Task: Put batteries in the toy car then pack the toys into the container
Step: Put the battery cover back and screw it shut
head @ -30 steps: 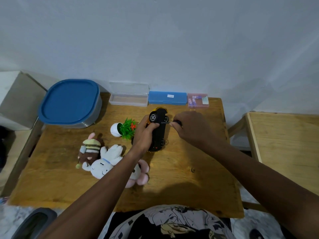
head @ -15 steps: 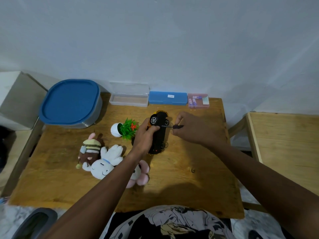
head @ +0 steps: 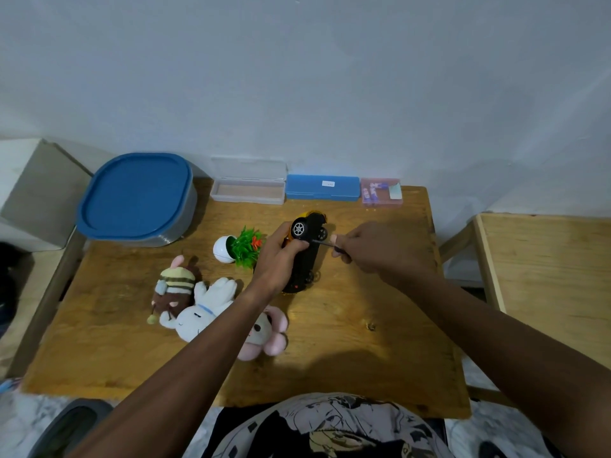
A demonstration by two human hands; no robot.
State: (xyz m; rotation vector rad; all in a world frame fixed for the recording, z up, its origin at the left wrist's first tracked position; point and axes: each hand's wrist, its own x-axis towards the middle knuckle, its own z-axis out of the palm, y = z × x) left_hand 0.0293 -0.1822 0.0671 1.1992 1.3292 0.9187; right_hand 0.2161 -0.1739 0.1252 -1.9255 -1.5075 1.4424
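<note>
Head: screwdriver point(head: 325, 243) at toy car point(head: 305, 264)

Toy car point(head: 305, 262): yellow body, black underside showing, tipped on its side, mid table point(head: 380, 352).
Container point(head: 135, 196): blue lid on, far-left corner.
Plush toys point(head: 198, 312): lying front-left.

The wooden table point(head: 380, 342) as I saw it over the remote feed: a blue-lidded container point(head: 135, 196) sat at its far left corner, with a clear case point(head: 248, 191), a blue case point(head: 322, 187) and a small pink box point(head: 382, 192) lined along the far edge. A toy plant point(head: 238, 247) in a white pot lay tipped over mid-table. Nearer me, three soft toys lay bunched together — a striped bee point(head: 175, 285), a white rabbit point(head: 201, 312) and a pink plush point(head: 267, 332).
</note>
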